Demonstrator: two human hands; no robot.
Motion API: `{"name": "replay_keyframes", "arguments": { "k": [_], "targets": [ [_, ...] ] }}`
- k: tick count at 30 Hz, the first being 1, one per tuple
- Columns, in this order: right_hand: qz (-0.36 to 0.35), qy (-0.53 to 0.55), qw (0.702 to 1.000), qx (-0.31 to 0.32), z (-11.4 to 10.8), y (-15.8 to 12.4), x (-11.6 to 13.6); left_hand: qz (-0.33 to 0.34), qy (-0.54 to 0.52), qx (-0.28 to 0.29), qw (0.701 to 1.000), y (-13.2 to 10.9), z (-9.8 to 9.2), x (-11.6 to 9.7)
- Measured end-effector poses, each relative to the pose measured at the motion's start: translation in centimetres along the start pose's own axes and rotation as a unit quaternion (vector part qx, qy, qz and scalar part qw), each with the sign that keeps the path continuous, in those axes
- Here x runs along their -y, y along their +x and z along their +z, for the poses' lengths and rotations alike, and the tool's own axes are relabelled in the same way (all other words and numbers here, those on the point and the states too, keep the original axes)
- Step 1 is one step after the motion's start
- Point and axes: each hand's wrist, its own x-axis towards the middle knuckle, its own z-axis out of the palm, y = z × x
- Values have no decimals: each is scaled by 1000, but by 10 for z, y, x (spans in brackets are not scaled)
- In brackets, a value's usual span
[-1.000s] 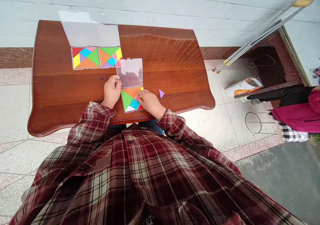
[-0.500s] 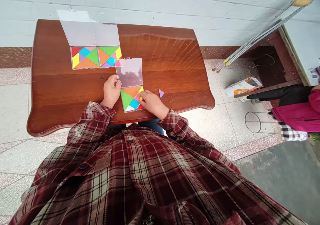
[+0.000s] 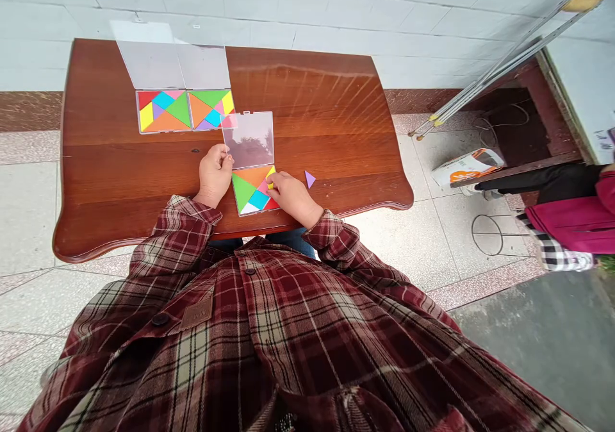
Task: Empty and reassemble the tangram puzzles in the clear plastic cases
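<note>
Wooden tabletop (image 3: 317, 118), near its front edge: the right hand (image 3: 294, 199) pinches a yellow tangram piece (image 3: 270, 177), half hiding it and the tangram tray (image 3: 236, 195), while the left hand (image 3: 214, 174) pinches the corner of a clear lid (image 3: 248, 140).

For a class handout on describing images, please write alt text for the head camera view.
A person's right hand pinches a yellow puzzle piece over a clear case of coloured pieces, while the left hand holds the case's raised clear lid. Two more filled cases and a loose purple triangle lie on a brown wooden table.
</note>
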Motion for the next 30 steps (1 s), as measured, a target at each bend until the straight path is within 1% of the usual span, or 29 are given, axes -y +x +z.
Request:
{"name": "replay_keyframes", "arguments": {
  "k": [3, 6, 8, 10, 11, 13, 16, 20, 23, 27, 30],
  "targets": [
    [-6, 23, 999, -45, 1, 3, -8, 2, -1, 4, 1000, 0, 0, 1],
    [4, 32, 994, -100, -4, 5, -24, 11, 1, -1, 1000, 1, 1, 5],
    [32, 29, 989, -140, -11, 4, -40, 15, 6, -1, 1000, 2, 2, 8],
    [76, 19, 983, -166, -18, 2, -56, 16, 8, 0, 1000, 2, 2, 9],
    [100, 12, 980, -169, -21, 1, -64, 16, 7, -1, 1000, 2, 3, 10],
    [143, -1, 977, -156, -24, -1, -77, 15, -2, -3, 1000, 2, 3, 9],
    [175, -14, 976, -128, -21, -2, -88, 15, -16, -7, 1000, 2, 3, 7],
    [158, -2, 980, -123, -14, 5, -94, 23, -15, -10, 1000, 2, 2, 4],
    [157, 20, 980, -122, -13, 10, -96, 27, -12, -10, 1000, 2, 2, 5],
    [178, 64, 975, -119, -15, 11, -93, 39, -12, -7, 999, 3, 4, 10],
    [167, 95, 975, -113, -17, 7, -86, 49, -15, -4, 999, 4, 5, 15]
  ]
}}
